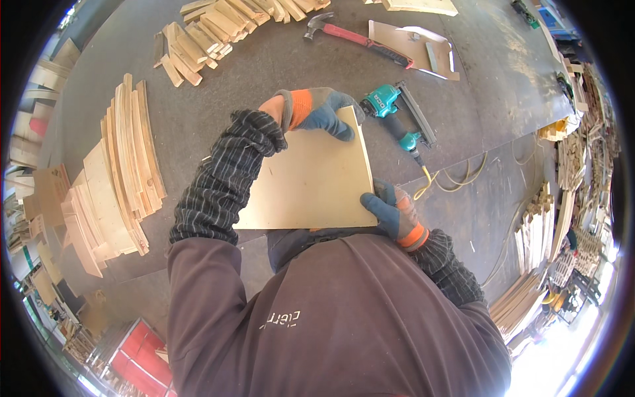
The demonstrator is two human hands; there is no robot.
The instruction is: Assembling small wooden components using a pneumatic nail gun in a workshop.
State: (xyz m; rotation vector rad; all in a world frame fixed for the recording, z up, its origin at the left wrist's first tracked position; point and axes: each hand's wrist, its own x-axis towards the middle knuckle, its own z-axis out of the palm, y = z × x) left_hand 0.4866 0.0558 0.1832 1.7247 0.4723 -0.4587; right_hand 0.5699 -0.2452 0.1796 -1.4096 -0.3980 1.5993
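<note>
A pale, flat wooden panel [304, 182] lies close to my body, with a thin second edge showing along its right side. My left hand [327, 114], in a blue, grey and orange glove, closes over the panel's far right corner. Lower down, my gloved right hand [391, 210] grips the near right corner, thumb on top. What lies beneath the panel is hidden. Just beyond its right edge rests a teal and black air nail gun [399, 114], touched by neither hand.
A yellow air hose [456, 182] trails right from the nail gun. Farther back lie a red-handled claw hammer [357, 41] and an open cardboard box [410, 40]. Short wood pieces [211, 33] are heaped at the far left. Long strips [126, 152] stand stacked on the left.
</note>
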